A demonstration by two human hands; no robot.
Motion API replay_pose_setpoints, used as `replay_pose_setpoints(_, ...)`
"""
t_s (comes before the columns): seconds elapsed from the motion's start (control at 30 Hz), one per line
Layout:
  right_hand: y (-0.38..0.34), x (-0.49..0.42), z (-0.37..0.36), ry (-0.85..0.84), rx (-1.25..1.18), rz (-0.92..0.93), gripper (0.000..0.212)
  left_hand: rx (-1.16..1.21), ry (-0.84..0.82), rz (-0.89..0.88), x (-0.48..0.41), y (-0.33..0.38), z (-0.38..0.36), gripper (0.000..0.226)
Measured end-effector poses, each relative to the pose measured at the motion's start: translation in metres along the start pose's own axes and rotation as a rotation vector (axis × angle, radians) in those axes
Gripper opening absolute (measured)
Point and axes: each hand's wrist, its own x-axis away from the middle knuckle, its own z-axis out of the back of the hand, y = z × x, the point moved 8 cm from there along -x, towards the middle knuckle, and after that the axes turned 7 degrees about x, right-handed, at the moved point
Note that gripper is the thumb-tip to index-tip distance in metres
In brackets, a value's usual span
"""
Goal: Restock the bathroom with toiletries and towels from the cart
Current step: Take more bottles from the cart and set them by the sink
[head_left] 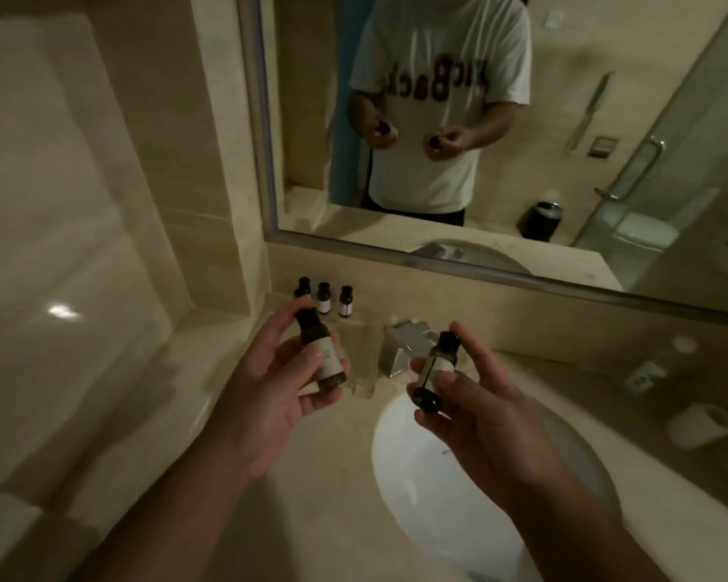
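Note:
My left hand holds a small dark toiletry bottle with a pale label and black cap, tilted slightly, above the counter left of the basin. My right hand grips a second small dark bottle; below it a black cap-like end shows between my fingers. Three matching small bottles stand upright in a row on a clear tray at the back of the counter, near the mirror's lower left corner.
A white oval basin lies under my right hand, with a chrome faucet behind it. The beige stone counter meets a wall at left. A mirror reflects a person, a glass shower door and a dark bin. A white cup lies at right.

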Motion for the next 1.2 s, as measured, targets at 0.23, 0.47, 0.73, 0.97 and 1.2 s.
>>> replay_pose_setpoints(0.23,0.029,-0.056,0.014,0.051,0.023,-0.104,0.054,-0.170,0.120,0.001,-0.056,-0.028,0.032,0.046)
replay_pose_setpoints(0.47,0.052,-0.122,0.017,-0.004,0.069,-0.139,0.037,-0.560,0.264,-0.085,-0.095,-0.025,0.054,0.052)
replay_pose_setpoints(0.73,0.074,-0.192,0.017,0.036,0.100,-0.133,0.032,-0.763,0.403,-0.004,-0.167,-0.049,0.075,0.037)
replay_pose_setpoints(0.97,0.086,-0.226,0.020,0.168,0.251,-0.067,0.028,-0.933,0.455,-0.060,-0.215,-0.078,0.078,0.035)
replay_pose_setpoints(1.2,0.103,-0.247,0.021,0.207,0.458,-0.005,0.036,-1.138,0.464,-0.077,-0.239,-0.109,0.085,0.038)
